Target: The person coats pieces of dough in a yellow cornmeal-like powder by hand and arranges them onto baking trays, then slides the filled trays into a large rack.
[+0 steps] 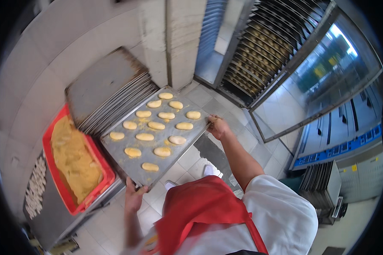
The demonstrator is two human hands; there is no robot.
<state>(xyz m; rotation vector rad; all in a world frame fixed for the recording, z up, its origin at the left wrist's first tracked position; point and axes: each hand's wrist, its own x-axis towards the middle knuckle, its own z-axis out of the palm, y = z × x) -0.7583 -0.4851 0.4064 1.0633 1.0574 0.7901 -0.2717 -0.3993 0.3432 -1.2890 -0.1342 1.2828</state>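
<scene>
Between my two hands is a flat metal baking tray (178, 155). Rows of pale oval dough pieces (156, 126) lie on it, with yellow crumbs scattered around some of them. My left hand (134, 195) grips the tray's near left corner, thumb on top. At the right edge, my right hand (218, 126) is closed on the rim. The tray's far left side borders a tall stack of dark-edged baking trays (108, 78); whether it touches them I cannot tell.
A red tub (51, 140) of yellow crumbly meal stands on a metal table (51, 221), beside small white dough pieces (36, 187). Ahead right, a rack cabinet (259, 51) full of loaded trays has its glass door (323, 72) open. Ovens (340, 131) and more stacked trays (321, 182) are rightward.
</scene>
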